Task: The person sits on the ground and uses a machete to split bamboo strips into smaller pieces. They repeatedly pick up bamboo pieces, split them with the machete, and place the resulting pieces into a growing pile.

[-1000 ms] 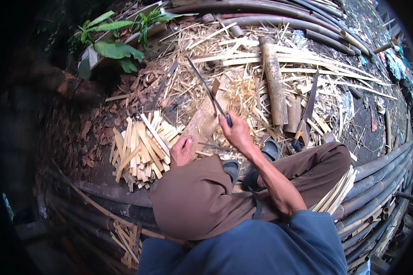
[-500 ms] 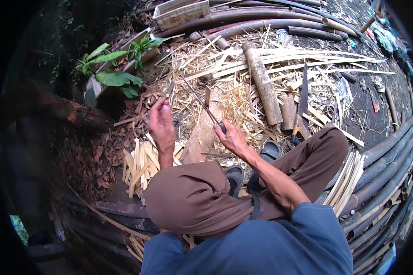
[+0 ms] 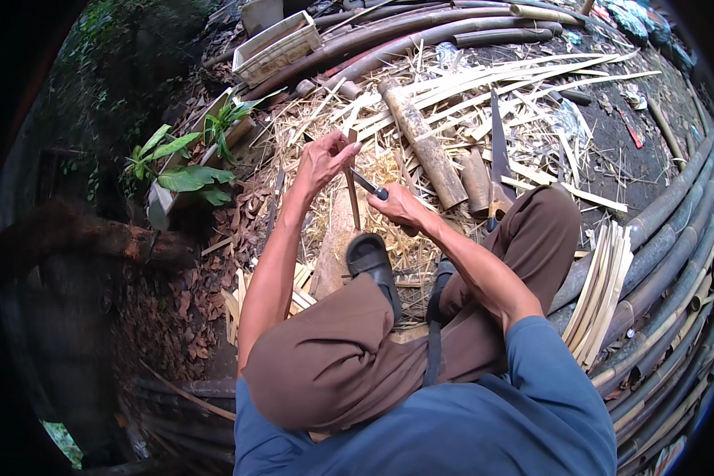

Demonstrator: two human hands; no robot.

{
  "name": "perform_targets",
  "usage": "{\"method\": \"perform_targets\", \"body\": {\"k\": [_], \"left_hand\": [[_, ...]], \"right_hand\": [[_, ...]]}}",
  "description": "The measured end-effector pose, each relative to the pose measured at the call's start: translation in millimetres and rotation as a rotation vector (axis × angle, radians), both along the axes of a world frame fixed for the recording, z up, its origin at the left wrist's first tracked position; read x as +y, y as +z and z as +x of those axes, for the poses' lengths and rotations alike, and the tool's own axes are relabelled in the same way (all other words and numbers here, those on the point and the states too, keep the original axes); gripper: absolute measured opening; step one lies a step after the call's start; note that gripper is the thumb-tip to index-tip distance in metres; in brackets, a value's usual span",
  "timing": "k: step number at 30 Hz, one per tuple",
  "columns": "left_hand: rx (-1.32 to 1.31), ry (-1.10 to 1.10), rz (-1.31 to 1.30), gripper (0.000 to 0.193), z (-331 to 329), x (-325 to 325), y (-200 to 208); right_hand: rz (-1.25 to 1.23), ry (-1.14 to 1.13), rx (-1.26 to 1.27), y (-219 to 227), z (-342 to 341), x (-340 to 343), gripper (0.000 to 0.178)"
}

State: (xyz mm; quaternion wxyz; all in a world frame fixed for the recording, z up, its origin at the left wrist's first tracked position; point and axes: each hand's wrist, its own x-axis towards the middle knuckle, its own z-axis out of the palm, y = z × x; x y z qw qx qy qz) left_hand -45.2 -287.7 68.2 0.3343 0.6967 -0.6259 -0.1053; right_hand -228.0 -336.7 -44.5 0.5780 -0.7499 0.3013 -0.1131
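My left hand (image 3: 324, 164) is closed at the upper part of a narrow brown bamboo strip (image 3: 353, 202), which stands nearly upright. The strip's lower end is close to my dark sandal (image 3: 369, 255). In my right hand (image 3: 399, 206) is the dark handle of a knife (image 3: 365, 182). Its blade points up and left, crossing the strip just under my left fingers. My left hand hides part of the blade. Below the strip lies a flat wooden board (image 3: 333, 262), partly covered by shavings.
A bamboo log (image 3: 424, 147) and a handsaw (image 3: 500, 147) lie beyond my right hand, among shavings and long pale strips (image 3: 484, 91). Split strips (image 3: 603, 293) are bundled by my right knee. Bamboo poles (image 3: 658, 246) line the right side. A plastic crate (image 3: 278, 51) sits far left.
My left hand has moved forward and right and has taken hold of the brown strip. The knife is now against or beside it. My left foot has shifted forward and left.
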Motion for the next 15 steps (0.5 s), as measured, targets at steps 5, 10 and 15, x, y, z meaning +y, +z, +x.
{"method": "perform_targets", "body": {"k": [5, 10, 15], "left_hand": [[0.033, 0.054, 0.049, 0.036, 9, -25, -8], [0.065, 0.067, 0.06, 0.034, 2, -34, -7], [0.163, 0.037, 0.005, 0.035, 4, -36, -18]], "right_hand": [[-0.093, 0.002, -0.059, -15, 8, -17, 0.04], [-0.081, -0.037, 0.01, -18, 9, -29, 0.035], [-0.15, -0.003, 0.098, -23, 8, -41, 0.038]]}}
